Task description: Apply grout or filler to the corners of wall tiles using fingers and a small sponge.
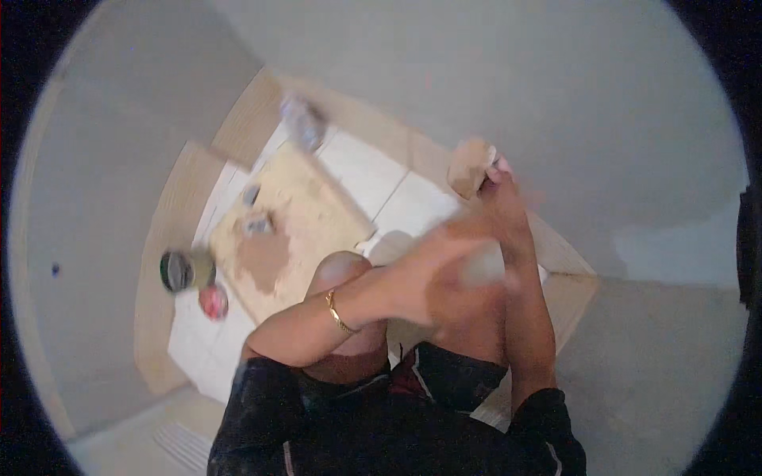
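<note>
My right hand (500, 176) is raised ahead of me to the right. It grips a brown, clay-coloured piece (471, 166), rounded in outline, whose exact kind I cannot make out. Across my knees reaches my left arm, with a gold bracelet (340, 312) at the wrist. My left hand (432, 274) is smeared by motion, so its fingers do not show clearly. Beside it is a blurred pale grey-green patch (482, 266); whether the hand holds it is unclear. Left of my knees lies a pale yellow board (317, 202) with a brown wet-looking smear (266, 258) on it.
On the board sit a small grey-white block (258, 224) and a dark grey piece (252, 194). A dark-mouthed tin (188, 270) and a red-and-white item (213, 303) are beside its left edge. A clear plastic bottle-like thing (304, 123) lies near the wall (508, 71). White tiles (365, 163) cover the floor.
</note>
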Motion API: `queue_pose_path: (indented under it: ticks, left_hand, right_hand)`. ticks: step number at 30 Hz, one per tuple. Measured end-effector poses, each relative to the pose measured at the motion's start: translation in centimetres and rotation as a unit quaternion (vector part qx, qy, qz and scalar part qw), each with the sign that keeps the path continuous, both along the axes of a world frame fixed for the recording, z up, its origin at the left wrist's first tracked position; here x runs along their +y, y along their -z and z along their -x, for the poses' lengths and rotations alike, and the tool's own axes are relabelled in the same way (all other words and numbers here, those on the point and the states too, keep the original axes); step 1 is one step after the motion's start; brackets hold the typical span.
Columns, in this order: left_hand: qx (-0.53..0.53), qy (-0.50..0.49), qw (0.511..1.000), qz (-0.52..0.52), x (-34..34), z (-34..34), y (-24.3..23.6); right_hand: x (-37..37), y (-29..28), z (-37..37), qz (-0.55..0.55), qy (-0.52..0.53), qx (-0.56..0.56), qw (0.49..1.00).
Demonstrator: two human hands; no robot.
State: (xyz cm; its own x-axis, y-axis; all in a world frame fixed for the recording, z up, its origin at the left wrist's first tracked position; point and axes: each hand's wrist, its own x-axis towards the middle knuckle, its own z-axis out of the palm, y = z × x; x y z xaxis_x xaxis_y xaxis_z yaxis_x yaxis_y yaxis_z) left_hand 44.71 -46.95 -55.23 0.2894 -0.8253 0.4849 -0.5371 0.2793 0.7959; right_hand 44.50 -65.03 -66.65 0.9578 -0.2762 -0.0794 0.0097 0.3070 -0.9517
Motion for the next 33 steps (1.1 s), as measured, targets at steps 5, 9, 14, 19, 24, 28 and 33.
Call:
queue_pose_path:
  ticks: [5,9,14,19,24,28,33]
  left_hand:
    - [-0.057,0.049,0.995,-0.073,1.0,3.7,-1.4]
    - [-0.113,-0.035,0.987,-0.109,5.2,1.3,0.8]
    - [-0.158,-0.155,0.949,-0.223,9.4,-0.5,0.2]
    - [-0.156,-0.195,0.943,-0.220,13.1,1.4,-0.8]
    - [-0.171,-0.201,0.930,-0.256,15.4,5.5,-2.9]
    - [-0.142,-0.243,0.937,-0.205,18.3,5.4,-1.2]
    - [-0.147,-0.371,0.884,-0.243,23.6,2.7,0.4]
  right_hand:
    - [6.1,7.5,-2.9,-0.209,-0.147,0.089,0.963]
    - [12.8,11.1,-7.3,-0.034,-0.272,0.173,0.946]
    - [18.1,13.8,-9.4,-0.004,-0.341,0.082,0.936]
    - [18.9,19.6,-11.6,0.065,-0.342,0.050,0.936]
    - [17.2,24.6,-11.7,0.308,-0.310,0.035,0.899]
    - [21.5,23.1,-10.9,0.412,-0.326,0.003,0.851]
    - [30.6,24.2,-11.5,0.531,-0.350,-0.098,0.765]
